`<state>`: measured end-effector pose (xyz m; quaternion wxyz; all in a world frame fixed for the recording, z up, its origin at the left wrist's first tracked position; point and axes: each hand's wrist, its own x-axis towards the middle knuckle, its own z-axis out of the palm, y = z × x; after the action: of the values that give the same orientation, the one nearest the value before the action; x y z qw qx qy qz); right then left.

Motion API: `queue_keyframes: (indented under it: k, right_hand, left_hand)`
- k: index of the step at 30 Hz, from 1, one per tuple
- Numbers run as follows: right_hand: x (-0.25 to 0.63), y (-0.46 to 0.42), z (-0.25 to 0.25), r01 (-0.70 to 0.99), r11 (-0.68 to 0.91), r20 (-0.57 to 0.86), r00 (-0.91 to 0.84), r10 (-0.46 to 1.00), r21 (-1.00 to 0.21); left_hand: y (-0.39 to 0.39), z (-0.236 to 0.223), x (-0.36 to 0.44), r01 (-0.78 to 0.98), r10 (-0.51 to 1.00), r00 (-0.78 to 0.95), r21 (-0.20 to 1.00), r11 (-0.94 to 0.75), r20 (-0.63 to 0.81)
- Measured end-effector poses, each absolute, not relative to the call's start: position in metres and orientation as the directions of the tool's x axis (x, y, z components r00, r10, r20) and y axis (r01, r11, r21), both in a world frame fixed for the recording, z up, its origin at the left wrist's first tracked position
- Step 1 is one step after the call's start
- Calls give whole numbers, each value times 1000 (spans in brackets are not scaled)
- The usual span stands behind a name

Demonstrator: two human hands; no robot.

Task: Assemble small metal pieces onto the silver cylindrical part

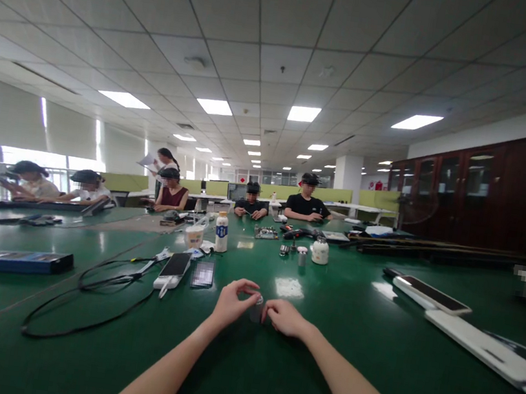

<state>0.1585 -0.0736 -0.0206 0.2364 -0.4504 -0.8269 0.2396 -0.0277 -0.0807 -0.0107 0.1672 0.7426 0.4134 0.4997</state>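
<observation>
Ahead of your hands, a bare strip of glossy green tabletop (337,299) extends rightward to the long white plastic devices (486,349). Leftward, your way is obstructed by the looped black cable (78,327) and white rectangular power bank (172,274).

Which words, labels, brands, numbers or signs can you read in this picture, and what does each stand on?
None can be read.
White bottle with blue label: lettering too small.
Black short-sleeved T-shirt across the table: small pale mark, too blurred.
Flat dark-edged rectangle: face pixelated, unreadable.
</observation>
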Motion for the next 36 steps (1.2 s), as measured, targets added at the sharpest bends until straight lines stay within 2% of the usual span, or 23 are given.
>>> queue_keyframes:
  k: [8, 15, 23, 36]
  right_hand:
    - [157, -74, -18, 642, 502, 203, -483, 852, -580]
    - [157, -72, -20, 626, 506, 213, -484, 849, -594]
    - [159, -74, -18, 633, 497, 181, -497, 848, -594]
    - [156, -69, -21, 623, 505, 202, -492, 847, -597]
  left_hand:
    - [-80, -11, -28, 414, 768, 179, 661, -626, 615]
    - [-82, -9, -29, 459, 792, 180, 663, -592, 583]
    - [-82, -13, -26, 534, 749, 132, 590, -606, 650]
    - [-78, -11, -29, 576, 722, 157, 531, -621, 674]
